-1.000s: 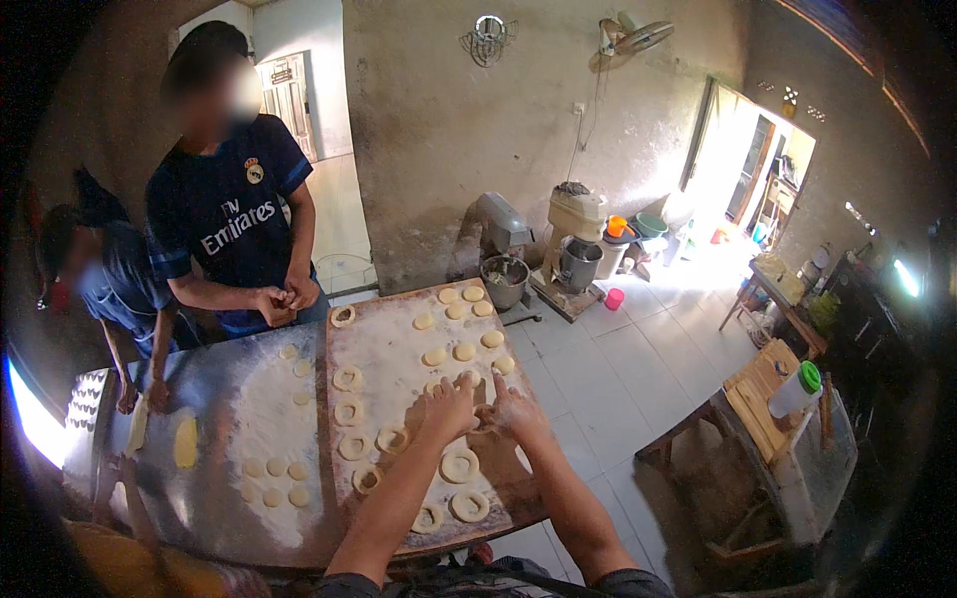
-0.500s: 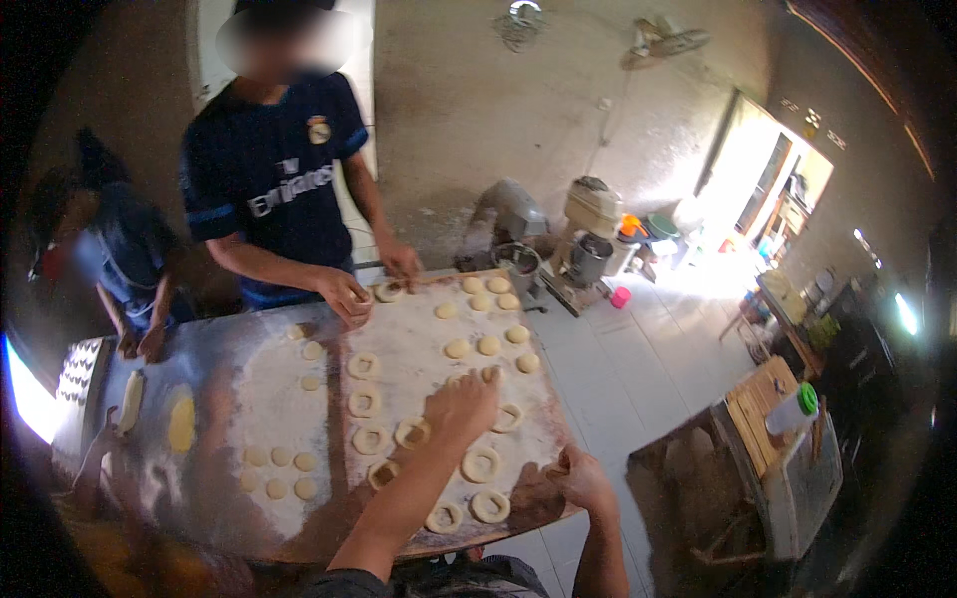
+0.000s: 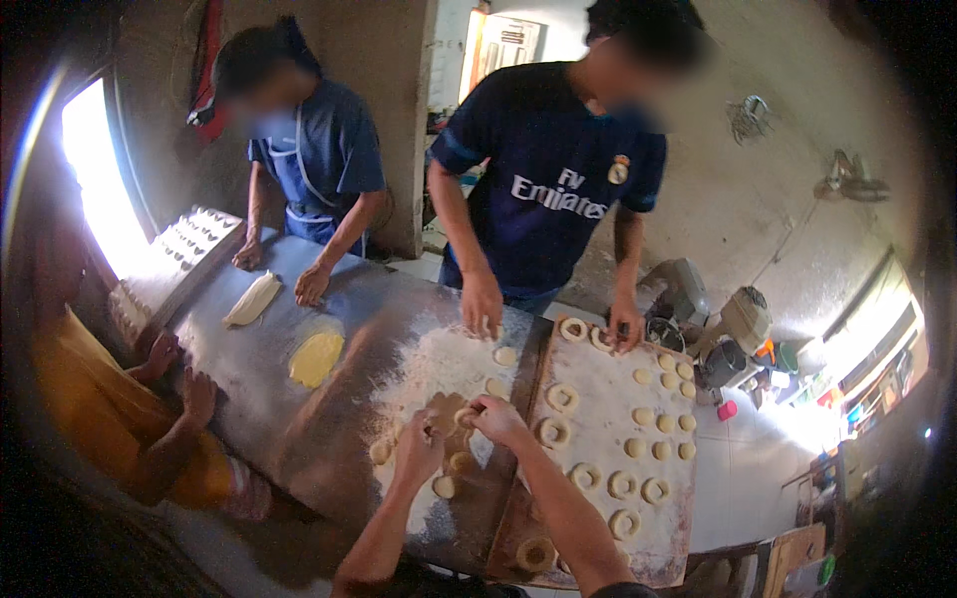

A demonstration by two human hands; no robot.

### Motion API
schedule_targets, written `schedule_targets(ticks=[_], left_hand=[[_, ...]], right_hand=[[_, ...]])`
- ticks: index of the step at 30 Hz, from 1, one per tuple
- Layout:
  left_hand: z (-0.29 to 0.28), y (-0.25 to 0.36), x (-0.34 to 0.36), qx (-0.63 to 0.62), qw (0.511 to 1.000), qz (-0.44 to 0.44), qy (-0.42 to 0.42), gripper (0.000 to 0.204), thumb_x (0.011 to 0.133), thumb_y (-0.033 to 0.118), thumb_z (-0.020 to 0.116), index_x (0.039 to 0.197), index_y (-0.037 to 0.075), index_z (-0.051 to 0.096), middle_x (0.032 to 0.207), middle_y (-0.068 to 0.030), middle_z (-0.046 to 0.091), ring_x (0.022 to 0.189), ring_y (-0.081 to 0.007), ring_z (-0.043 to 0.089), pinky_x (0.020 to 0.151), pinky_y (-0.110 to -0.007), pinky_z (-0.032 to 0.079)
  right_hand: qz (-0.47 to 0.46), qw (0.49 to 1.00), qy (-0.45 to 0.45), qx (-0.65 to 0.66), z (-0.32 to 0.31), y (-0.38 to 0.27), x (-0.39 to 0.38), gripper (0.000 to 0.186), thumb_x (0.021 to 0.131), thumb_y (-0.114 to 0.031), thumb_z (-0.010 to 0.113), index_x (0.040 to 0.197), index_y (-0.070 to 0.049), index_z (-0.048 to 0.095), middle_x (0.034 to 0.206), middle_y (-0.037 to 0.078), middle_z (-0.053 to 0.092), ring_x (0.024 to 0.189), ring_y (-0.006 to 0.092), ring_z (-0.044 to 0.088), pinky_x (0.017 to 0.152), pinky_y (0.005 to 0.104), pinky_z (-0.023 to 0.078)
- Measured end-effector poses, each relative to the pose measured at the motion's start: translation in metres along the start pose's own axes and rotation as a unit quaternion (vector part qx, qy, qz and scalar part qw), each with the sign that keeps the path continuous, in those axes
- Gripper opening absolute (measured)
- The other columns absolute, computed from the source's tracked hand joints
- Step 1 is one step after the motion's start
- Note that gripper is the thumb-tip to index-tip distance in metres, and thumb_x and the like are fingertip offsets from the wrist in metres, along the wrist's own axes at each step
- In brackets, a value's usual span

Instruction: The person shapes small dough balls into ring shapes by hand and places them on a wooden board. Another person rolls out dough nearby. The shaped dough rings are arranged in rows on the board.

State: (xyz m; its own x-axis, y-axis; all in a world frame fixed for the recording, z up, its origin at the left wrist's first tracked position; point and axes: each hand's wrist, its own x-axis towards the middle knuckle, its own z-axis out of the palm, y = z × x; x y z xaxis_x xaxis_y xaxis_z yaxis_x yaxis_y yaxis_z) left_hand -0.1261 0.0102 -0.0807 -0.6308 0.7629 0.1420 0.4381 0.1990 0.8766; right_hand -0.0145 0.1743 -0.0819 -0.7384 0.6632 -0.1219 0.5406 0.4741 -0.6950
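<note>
Both of my hands are over the floured part of the table. My right hand has its fingertips pinched on a small round dough piece. Close beside it, my left hand is closed with the fingers curled together; anything inside them is hidden. More dough rounds lie on the flour around my hands. Right of them is a floured wooden board bearing several dough rings and rows of flat dough rounds.
Across the table a person in a dark jersey handles dough rings at the board. Another in an apron stands near a dough roll and a yellow slab. A sleeve in orange is at left. Mixers stand behind.
The view has swung left. My left hand has left the dough pieces on the board, my right hand has left the board's edge, and both are now together over the floured table.
</note>
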Motion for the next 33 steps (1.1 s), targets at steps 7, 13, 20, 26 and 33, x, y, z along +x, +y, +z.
schedule_targets(ticks=[7,13,20,26,33], left_hand=[[-0.044,-0.04,0.014,0.045,0.995,-0.07,-0.051,0.028,0.092,0.015,0.06,0.117,0.002,0.058,0.088,-0.0175,0.068,0.078,-0.0323,0.067,0.069,-0.042,0.051],[-0.043,-0.006,0.057,-0.162,0.98,-0.031,-0.115,0.026,0.089,0.02,0.069,0.107,0.002,0.067,0.089,-0.0132,0.072,0.079,-0.0214,0.069,0.071,-0.035,0.053],[-0.063,0.053,0.067,-0.089,0.982,0.01,-0.169,0.033,0.08,0.007,0.074,0.109,-0.002,0.064,0.093,-0.015,0.068,0.085,-0.0237,0.067,0.077,-0.036,0.052],[-0.019,0.003,0.067,-0.078,0.977,0.199,-0.022,0.048,0.084,-0.008,0.054,0.128,-0.002,0.036,0.113,-0.0228,0.048,0.105,-0.0381,0.053,0.087,-0.046,0.047],[0.006,0.018,0.043,-0.611,0.791,-0.015,-0.031,0.031,0.103,0.022,0.039,0.126,0.001,0.038,0.104,-0.0126,0.053,0.093,-0.019,0.057,0.07,-0.03,0.048]], right_hand=[[0.035,0.984,-0.009,-0.173,0.031,-0.018,0.05,0.028,0.086,-0.029,0.069,0.1,-0.005,0.065,0.095,0.014,0.067,0.088,0.0287,0.066,0.083,0.0422,0.052],[0.022,0.972,0.051,0.23,0.003,-0.06,0.014,0.023,0.081,-0.005,0.074,0.096,-0.004,0.057,0.082,0.005,0.062,0.08,0.0115,0.059,0.072,0.0285,0.051],[-0.055,0.946,0.28,-0.154,0.012,-0.073,0.015,0.033,0.083,-0.011,0.07,0.107,-0.003,0.049,0.097,0.005,0.058,0.094,0.0149,0.06,0.083,0.0346,0.051],[-0.046,0.87,0.051,0.489,0.021,-0.072,-0.005,0.041,0.09,-0.004,0.06,0.128,-0.007,0.045,0.108,0.006,0.061,0.105,0.0186,0.06,0.089,0.0314,0.049],[-0.003,0.872,0.094,0.481,0.036,-0.049,-0.013,0.037,0.101,-0.027,0.046,0.134,-0.011,0.042,0.1,0.015,0.065,0.095,0.0222,0.066,0.077,0.0328,0.051]])
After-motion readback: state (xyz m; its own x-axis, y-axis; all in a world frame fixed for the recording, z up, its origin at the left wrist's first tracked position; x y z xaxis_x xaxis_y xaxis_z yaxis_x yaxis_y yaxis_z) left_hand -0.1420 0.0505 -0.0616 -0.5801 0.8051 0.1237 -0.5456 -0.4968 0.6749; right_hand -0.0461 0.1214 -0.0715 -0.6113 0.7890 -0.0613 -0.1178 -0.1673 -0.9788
